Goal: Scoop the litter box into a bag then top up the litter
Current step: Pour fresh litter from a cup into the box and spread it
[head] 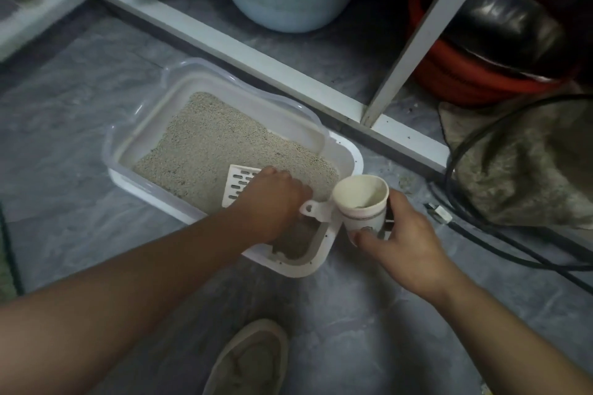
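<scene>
A white litter box (348, 151) with a clear raised rim sits on the grey floor, filled with pale grainy litter (211, 144). My left hand (272, 199) grips a white slotted scoop (239, 186) whose blade lies on the litter; its handle end with a hole sticks out past my fingers. My right hand (404, 240) holds a white paper cup (361, 202) upright at the box's near right corner. The cup has a little litter inside.
A white frame rail (256, 61) runs diagonally behind the box. Beyond it stand a pale blue basin (282, 0) and a red tub (481, 80) with a black bag. A black cable (475, 224) and a cloth lie at right. My shoe (253, 359) is near.
</scene>
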Tool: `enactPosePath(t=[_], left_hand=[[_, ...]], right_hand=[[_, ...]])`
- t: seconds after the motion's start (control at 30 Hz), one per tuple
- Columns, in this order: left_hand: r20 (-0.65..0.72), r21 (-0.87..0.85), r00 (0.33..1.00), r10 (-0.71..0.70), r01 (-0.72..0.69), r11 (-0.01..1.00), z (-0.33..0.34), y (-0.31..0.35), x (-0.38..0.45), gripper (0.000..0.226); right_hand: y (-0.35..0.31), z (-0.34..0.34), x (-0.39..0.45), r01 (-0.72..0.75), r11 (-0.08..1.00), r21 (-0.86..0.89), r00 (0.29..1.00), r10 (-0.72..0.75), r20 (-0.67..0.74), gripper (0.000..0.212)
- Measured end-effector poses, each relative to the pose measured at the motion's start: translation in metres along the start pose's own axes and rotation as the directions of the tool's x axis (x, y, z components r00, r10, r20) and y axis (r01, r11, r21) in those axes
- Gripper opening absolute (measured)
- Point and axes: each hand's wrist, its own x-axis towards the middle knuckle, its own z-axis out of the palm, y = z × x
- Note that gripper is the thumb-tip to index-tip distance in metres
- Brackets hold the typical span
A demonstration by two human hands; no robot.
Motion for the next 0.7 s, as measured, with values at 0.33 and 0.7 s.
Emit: enactPosePath(t=[0.33, 0.7], left_hand=[[0.138, -0.158, 0.989, 0.042, -0.02, 0.987, 0.015, -0.012, -0.005, 0.032], [-0.166, -0.105, 0.975, -0.145, 0.129, 0.986, 0.0, -0.036, -0.016, 0.018]], right_hand=[[-0.001, 0.001, -0.01, -0.022, 1.0, 0.012, 0.999, 0.022, -0.029, 0.06], [-0.002, 0.012, -0.004, 0.106, 0.994, 0.024, 0.991, -0.104, -0.079, 0.061]])
